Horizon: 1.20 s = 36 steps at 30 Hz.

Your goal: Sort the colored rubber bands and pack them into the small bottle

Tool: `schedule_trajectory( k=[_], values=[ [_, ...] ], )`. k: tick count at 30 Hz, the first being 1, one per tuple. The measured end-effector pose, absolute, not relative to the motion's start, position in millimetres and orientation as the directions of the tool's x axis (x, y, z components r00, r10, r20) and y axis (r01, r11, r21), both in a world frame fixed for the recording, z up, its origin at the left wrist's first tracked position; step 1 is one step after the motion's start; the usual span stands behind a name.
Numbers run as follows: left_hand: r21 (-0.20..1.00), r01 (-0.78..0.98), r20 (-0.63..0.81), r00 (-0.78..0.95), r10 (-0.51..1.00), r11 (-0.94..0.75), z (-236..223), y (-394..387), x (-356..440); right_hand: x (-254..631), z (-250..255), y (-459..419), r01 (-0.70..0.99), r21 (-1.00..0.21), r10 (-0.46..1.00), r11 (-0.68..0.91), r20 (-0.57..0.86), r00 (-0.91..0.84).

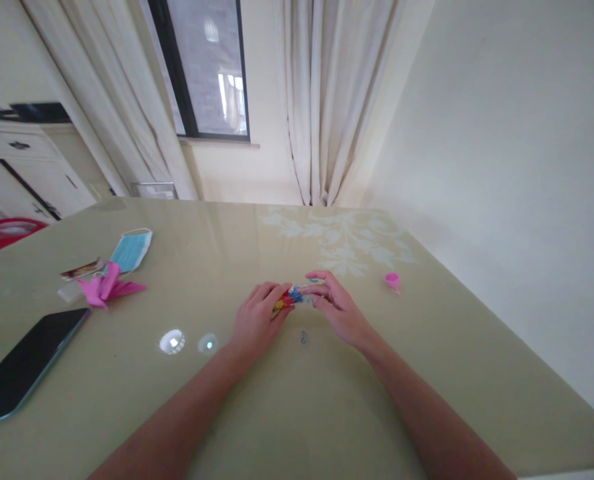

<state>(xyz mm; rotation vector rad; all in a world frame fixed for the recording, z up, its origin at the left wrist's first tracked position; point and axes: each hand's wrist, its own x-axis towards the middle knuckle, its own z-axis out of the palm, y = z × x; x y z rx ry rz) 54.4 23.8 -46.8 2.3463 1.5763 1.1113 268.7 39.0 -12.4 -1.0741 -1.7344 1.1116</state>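
Observation:
A small bundle of coloured bits [291, 297], red, yellow and blue, lies between my two hands near the middle of the glossy green table [427, 373]; I cannot tell what it is. My left hand [257, 319] has its fingers curled on the bundle's left end. My right hand [334, 303] pinches the right end with thumb and fingers. One small blue paper clip [303, 338] lies on the table just below the bundle, apart from both hands.
A pink cap [393, 281] sits to the right. At the left lie a dark tablet [24, 367], pink folded paper [105, 288], a blue face mask [131, 250] and a small card [81, 269]. White cabinets, curtains and a window stand behind the table.

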Motion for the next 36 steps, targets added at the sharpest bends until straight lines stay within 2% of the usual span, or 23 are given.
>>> schedule_trajectory(
  k=[6, 11, 14, 17, 20, 22, 25, 28, 36],
  values=[
    [0.499, 0.751, 0.481, 0.176, 0.859, -0.433, -46, 24, 55, 272, -5, 40, 0.140, -0.947, 0.943, 0.288, 0.255, -0.213],
    [0.527, 0.734, 0.465, 0.173, 0.868, -0.428, -45, 25, 55, 280, -4, 48, 0.148, -0.939, 0.943, 0.310, 0.285, -0.171],
    [0.546, 0.721, 0.474, 0.154, 0.867, -0.427, -44, 26, 55, 300, -6, 62, 0.331, -0.894, 0.949, 0.302, 0.313, -0.020],
    [0.563, 0.705, 0.490, 0.135, 0.861, -0.431, -44, 27, 55, 327, -9, 75, 0.680, -0.710, 0.965, 0.182, 0.261, 0.013],
    [0.571, 0.697, 0.495, 0.129, 0.859, -0.434, -45, 27, 55, 347, -12, 80, 0.843, -0.527, 0.993, 0.108, 0.092, -0.069],
    [0.576, 0.695, 0.495, 0.123, 0.860, -0.431, -46, 27, 55, 351, -14, 80, 0.864, -0.489, 0.990, 0.120, -0.007, -0.141],
    [0.578, 0.694, 0.491, 0.123, 0.862, -0.429, -46, 27, 55, 349, -19, 81, 0.820, -0.546, 0.970, 0.170, -0.054, -0.237],
    [0.570, 0.697, 0.489, 0.137, 0.861, -0.435, -45, 27, 55, 342, -26, 82, 0.780, -0.581, 0.958, 0.231, -0.005, -0.288],
    [0.535, 0.731, 0.484, 0.147, 0.863, -0.424, -46, 28, 55, 325, -50, 86, 0.732, -0.626, 0.962, 0.269, 0.203, -0.180]
  ],
)
